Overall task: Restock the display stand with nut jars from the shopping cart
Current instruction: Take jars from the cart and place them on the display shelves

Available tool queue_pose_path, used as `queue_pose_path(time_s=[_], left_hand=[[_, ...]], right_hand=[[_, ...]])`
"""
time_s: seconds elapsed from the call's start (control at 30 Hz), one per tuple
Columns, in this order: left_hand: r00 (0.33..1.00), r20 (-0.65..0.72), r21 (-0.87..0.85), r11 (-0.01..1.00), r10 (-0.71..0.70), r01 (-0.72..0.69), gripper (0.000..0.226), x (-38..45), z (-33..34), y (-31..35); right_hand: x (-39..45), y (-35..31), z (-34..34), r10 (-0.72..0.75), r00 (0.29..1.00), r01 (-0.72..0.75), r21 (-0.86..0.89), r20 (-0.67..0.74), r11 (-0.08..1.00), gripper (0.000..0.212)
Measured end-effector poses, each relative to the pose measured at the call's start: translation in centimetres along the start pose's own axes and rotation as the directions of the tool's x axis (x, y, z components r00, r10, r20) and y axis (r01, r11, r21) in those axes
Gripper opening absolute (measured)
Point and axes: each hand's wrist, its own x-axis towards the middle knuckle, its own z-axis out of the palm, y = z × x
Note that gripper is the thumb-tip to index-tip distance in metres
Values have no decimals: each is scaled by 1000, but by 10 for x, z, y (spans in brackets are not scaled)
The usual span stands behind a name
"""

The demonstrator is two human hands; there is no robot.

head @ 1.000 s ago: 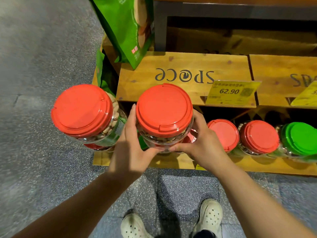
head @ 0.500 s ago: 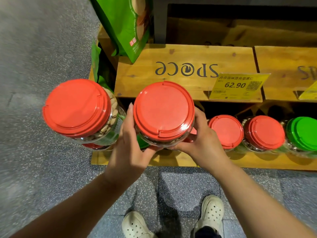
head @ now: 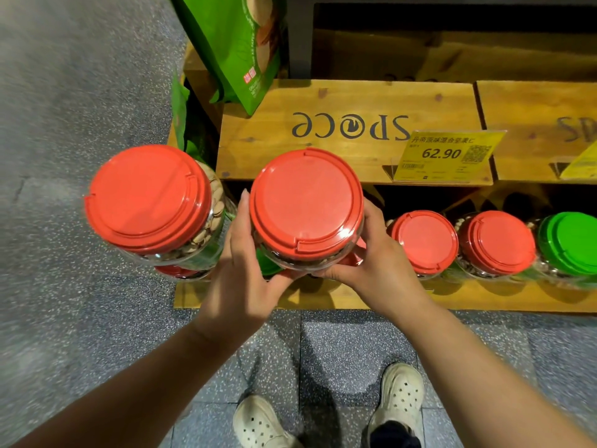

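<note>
Red-lidded nut jar (head: 306,205) — between left hand (head: 240,279) and right hand (head: 371,263)

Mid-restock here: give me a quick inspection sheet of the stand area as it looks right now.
Surface: wooden shelf, lowest tier of the stand.
Job's things: held jar, red lid; stacked jar beside it; shelf row of two red-lidded jars and a green-lidded jar.
Clutter: green bag; price tag reading 62.90.
Grippers: left hand and right hand grip the held jar.
Cables: nothing seen.
Surroundings: speckled floor; shoes.
</note>
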Motion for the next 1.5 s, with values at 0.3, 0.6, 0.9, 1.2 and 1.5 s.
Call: queue_pose_path(time_s=[0.3, 0.6, 0.9, 1.2, 1.5], left_hand=[[1000, 25, 26, 999, 17, -18, 120, -6, -9, 9], [990, 52, 94, 988, -128, 122, 121, -19, -33, 49], [965, 181, 353, 928, -191, 117, 125, -26, -76, 123], [932, 336, 466, 884, -132, -43, 94, -34, -120, 229], [853, 518, 449, 826, 70, -340, 86, -29, -126, 343]], right_hand=[[-10, -11, -3, 46, 999, -45, -87, 8, 995, 126], [-33, -33, -33, 138, 987, -125, -136, 87, 983, 134], [-65, -79, -90, 124, 986, -91, -265, 110, 960, 102], [-110, -147, -157, 131, 989, -102, -336, 66, 936, 84], [-205, -200, -232, 222, 967, -253, -342, -128, 905, 79]])
